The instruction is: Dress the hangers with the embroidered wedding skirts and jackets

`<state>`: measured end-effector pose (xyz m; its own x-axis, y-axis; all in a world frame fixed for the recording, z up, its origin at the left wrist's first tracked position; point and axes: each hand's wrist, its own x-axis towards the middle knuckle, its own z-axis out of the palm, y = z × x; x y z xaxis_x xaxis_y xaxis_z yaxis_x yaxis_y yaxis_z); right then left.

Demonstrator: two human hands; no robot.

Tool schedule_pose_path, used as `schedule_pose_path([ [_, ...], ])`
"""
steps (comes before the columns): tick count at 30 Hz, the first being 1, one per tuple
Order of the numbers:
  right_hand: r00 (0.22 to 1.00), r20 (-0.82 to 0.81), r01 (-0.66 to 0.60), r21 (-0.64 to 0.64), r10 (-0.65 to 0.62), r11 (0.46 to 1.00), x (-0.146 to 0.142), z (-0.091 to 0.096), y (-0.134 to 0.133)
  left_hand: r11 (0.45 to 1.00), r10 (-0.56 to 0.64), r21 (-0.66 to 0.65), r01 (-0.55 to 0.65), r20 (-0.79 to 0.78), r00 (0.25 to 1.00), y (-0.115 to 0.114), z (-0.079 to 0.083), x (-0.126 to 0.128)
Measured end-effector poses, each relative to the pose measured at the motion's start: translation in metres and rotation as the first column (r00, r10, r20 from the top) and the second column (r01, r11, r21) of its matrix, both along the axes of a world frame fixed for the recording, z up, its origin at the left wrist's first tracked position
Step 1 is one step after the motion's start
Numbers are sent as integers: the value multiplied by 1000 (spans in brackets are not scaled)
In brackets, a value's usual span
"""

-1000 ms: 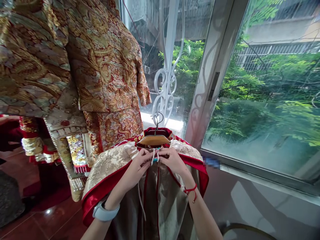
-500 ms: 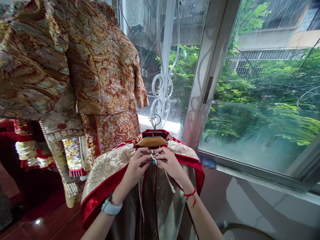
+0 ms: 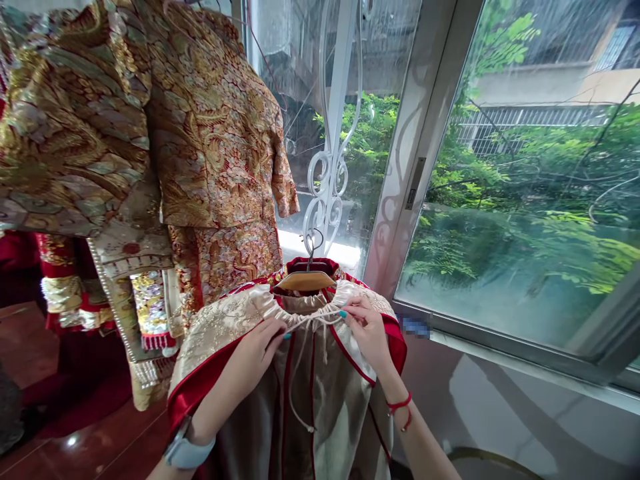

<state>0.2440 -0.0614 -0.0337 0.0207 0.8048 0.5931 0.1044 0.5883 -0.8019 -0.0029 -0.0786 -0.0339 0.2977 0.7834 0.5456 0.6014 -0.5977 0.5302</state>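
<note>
So you've got the pale satin cape (image 3: 225,323) on the wooden hanger (image 3: 307,281), and the white cord (image 3: 303,324) sits at its gathered neckline, just below the hanger's lower edge. Your left hand (image 3: 257,350) has its fingers pinched on one side of the cord, and your right hand (image 3: 366,330) is pinching the other side, so neither hand is loose.

The bit that matters: the held stretch runs crosswise between your hands, sloping slightly down toward the left. The tied part in the middle lies to the right of your left fingers and to the left of your right ones; honestly can't pick a nearer hand. The cord's tails dangle below, the longer one with a knotted end (image 3: 311,429) over the cape's front. Embroidered jacket (image 3: 220,133) hangs off to the left, window (image 3: 500,267) on the right.
</note>
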Motion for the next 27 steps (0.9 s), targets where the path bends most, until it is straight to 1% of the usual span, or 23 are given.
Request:
schedule_pose_path([
  [1, 983, -139, -134, -113, 118, 985, -7, -1, -2, 997, -15, -77, 20, 65, 998, -2, -2, 6],
  [2, 932, -287, -288, -208, 224, 935, -14, -1, -5, 986, -43, -153, 64, 137, 990, -3, -5, 12],
  [4, 768, -538, -554, -285, 348, 782, -25, 0, -8, 943, -118, -266, 202, 301, 946, -4, -12, 23],
  [5, 696, -611, -634, -279, 376, 721, -28, 1, -8, 915, -144, -300, 271, 385, 912, -4, -16, 27],
  [6, 655, -643, -677, -265, 397, 687, -28, 2, -7, 887, -153, -325, 330, 467, 871, -3, -20, 30],
  [7, 648, -641, -686, -257, 412, 681, -27, 3, -5, 854, -145, -354, 382, 544, 827, -2, -22, 31],
  [8, 676, -608, -665, -258, 417, 701, -23, 5, -1, 812, -124, -390, 434, 612, 781, -1, -24, 31],
  [10, 820, -428, -520, -278, 380, 808, -8, 8, 9, 705, -83, -461, 539, 701, 708, 0, -23, 25],
  [11, 904, -265, -402, -268, 335, 875, 1, 10, 13, 655, -72, -488, 578, 720, 690, 0, -21, 21],
  [12, 962, -66, -272, -226, 264, 936, 10, 12, 17, 620, -70, -505, 601, 727, 683, 0, -19, 17],
  [13, 975, 142, -147, -153, 169, 977, 18, 13, 19, 604, -76, -516, 607, 721, 689, 0, -17, 13],
  [14, 943, 327, -45, -65, 64, 997, 25, 14, 20, 606, -81, -524, 599, 708, 701, 0, -15, 10],
  [15, 888, 458, 27, 20, -33, 999, 30, 14, 19, 619, -84, -528, 581, 691, 718, -1, -13, 9],
  [16, 843, 528, 70, 82, -103, 994, 32, 12, 16, 641, -85, -529, 555, 671, 737, -1, -12, 8],
  [17, 832, 540, 85, 108, -130, 991, 32, 10, 13, 668, -89, -526, 527, 647, 758, -2, -12, 9],
  [18, 858, 502, 69, 95, -107, 993, 30, 6, 9, 695, -91, -519, 497, 622, 777, -3, -11, 11],
  [20, 955, 292, -47, -7, 47, 999, 24, -3, 4, 732, -78, -514, 447, 588, 805, -8, -9, 15],
  [21, 979, 150, -126, -71, 135, 990, 22, -7, 3, 735, -62, -523, 433, 583, 810, -10, -8, 17],
  [22, 979, 29, -197, -130, 203, 972, 21, -10, 3, 726, -38, -542, 424, 584, 811, -13, -6, 18],
  [23, 971, -37, -239, -177, 236, 955, 23, -11, 4, 712, -5, -566, 416, 588, 809, -15, -4, 17],
  [24, 970, -26, -241, -205, 241, 949, 27, -10, 4, 697, 27, -588, 410, 593, 805, -17, -2, 15],
  [25, 975, 59, -199, -209, 216, 957, 32, -6, 4, 680, 45, -606, 413, 597, 801, -17, 0, 13],
  [27, 940, 335, -26, -115, 64, 993, 44, 5, 3, 657, 56, -629, 417, 592, 804, -15, 3, 8],
])
